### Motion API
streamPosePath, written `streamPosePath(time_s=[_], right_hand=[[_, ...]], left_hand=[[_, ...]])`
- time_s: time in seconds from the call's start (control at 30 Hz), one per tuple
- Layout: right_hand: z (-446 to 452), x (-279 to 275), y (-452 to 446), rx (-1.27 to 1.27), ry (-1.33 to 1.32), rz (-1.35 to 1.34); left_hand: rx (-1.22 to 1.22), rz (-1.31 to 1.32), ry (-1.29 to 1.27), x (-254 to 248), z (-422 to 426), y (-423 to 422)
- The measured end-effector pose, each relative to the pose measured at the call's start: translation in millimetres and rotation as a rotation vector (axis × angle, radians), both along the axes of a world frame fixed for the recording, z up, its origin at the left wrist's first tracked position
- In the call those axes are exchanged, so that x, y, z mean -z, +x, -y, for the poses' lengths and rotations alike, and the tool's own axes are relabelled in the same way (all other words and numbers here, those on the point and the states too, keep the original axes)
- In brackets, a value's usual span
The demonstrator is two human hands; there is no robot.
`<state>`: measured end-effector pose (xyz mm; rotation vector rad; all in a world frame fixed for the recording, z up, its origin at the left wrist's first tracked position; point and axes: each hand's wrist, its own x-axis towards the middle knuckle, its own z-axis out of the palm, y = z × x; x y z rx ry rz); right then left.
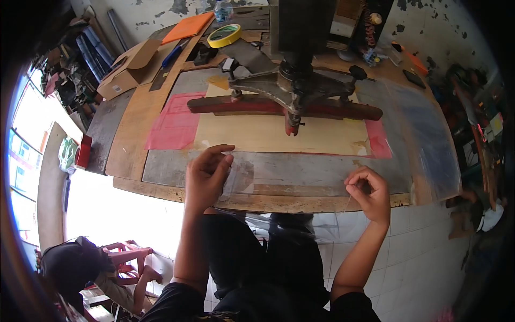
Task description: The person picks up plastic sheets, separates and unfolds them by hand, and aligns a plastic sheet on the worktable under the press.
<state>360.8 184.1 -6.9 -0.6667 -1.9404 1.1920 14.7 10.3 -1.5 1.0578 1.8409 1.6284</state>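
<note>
My left hand (pixel 208 177) pinches one edge of a thin clear plastic sheet (pixel 289 224) at the near side of the workbench. On the right, my right hand (pixel 370 192) is closed in a similar pinch at the sheet's other side. The sheet hangs between them over the bench's front edge, and its outline is hard to make out. Beyond my hands, a cream sheet (pixel 257 137) lies on a pink sheet (pixel 170 126) on the grey bench plate. A press head (pixel 292 88) with a long red bar (pixel 247 107) stands over them.
Yellow tape (pixel 224 36), an orange folder (pixel 188 27) and a cardboard box (pixel 129 70) sit at the back left. Clear plastic film (pixel 429 139) covers the bench's right end. Another person (pixel 80 268) is low at the left near a pink stool (pixel 129 257).
</note>
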Motion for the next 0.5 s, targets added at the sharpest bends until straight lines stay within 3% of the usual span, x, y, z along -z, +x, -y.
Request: streamPosePath(time_s=[0.37, 0.5], right_hand=[[0.9, -7.2, -1.2, -0.005, 0.155, 0.164], [-4.6, -3.8, 7.5, -0.048, 0.063, 0.128]], left_hand=[[0.012, 0.089, 0.046, -2.2, 1.0, 0.6], [0.039, 0.121, 0.03, -3.9, 3.9, -1.4]])
